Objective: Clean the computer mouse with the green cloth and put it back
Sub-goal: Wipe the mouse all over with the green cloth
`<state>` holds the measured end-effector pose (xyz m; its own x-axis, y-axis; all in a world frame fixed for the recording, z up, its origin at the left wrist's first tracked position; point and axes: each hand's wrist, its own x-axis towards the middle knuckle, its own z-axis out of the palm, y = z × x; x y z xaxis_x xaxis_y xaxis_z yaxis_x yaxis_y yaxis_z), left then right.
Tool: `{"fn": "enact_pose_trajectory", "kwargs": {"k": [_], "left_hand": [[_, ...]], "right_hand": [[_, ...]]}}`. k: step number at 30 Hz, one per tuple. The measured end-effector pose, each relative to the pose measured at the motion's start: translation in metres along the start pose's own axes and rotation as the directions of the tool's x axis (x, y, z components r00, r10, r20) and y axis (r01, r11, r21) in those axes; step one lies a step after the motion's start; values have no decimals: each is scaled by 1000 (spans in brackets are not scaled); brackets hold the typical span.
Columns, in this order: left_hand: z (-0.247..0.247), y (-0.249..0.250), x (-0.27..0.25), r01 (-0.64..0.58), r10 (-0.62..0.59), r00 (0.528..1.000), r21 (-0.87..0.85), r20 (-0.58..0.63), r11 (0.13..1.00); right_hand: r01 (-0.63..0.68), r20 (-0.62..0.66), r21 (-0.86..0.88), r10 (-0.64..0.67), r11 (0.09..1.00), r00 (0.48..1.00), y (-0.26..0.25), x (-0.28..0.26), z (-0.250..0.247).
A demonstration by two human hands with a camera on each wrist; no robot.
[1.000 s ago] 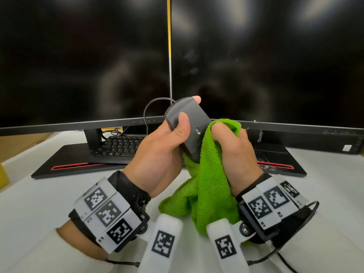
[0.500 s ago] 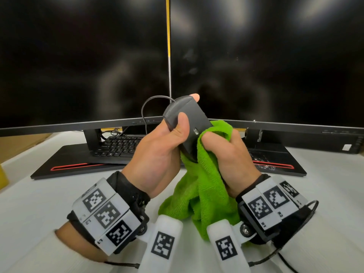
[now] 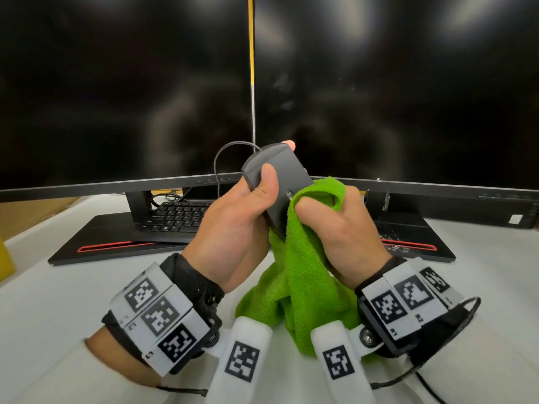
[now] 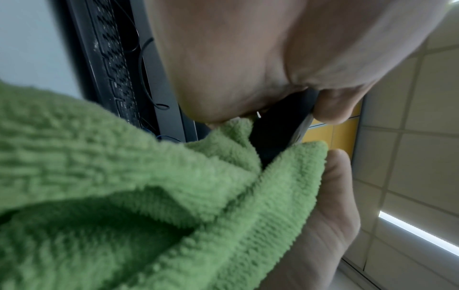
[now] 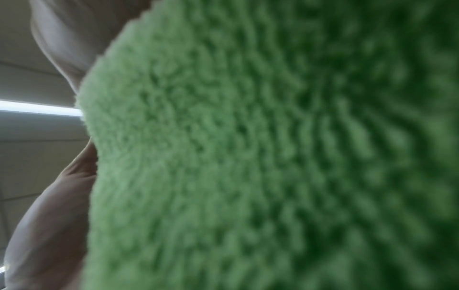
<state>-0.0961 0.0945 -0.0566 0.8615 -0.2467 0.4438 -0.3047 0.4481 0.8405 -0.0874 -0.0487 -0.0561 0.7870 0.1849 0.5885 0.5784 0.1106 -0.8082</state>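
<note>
My left hand [image 3: 248, 217] grips a dark grey wired mouse [image 3: 280, 176] held up in the air, underside turned toward me, thumb across its near face. My right hand [image 3: 329, 225] holds a bunched green cloth [image 3: 300, 275] and presses it against the mouse's lower right side. The loose end of the cloth hangs down between my wrists. In the left wrist view the cloth [image 4: 149, 196] wraps the dark mouse [image 4: 275, 133] below my palm. Blurred green cloth [image 5: 273, 157] fills almost the whole right wrist view.
Two dark monitors [image 3: 116, 83] stand side by side right behind my hands. A black keyboard [image 3: 175, 217] sits under the left monitor on a black desk mat [image 3: 87, 246] with a red stripe. The mouse cable [image 3: 218, 161] loops back from the mouse. The white desk [image 3: 58, 301] lies below.
My right hand has slid the cloth back and forth over the mouse's underside, covering the sensor then drawing just below it. The left hand has kept its grip almost still.
</note>
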Motion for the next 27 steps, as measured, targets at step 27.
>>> {"fn": "enact_pose_trajectory", "kwargs": {"k": [27], "left_hand": [[-4,2,-1,59,-60,998,-53,-9,997]], "right_hand": [[9,123,-289,28,957,992,-1,8,-18]]}}
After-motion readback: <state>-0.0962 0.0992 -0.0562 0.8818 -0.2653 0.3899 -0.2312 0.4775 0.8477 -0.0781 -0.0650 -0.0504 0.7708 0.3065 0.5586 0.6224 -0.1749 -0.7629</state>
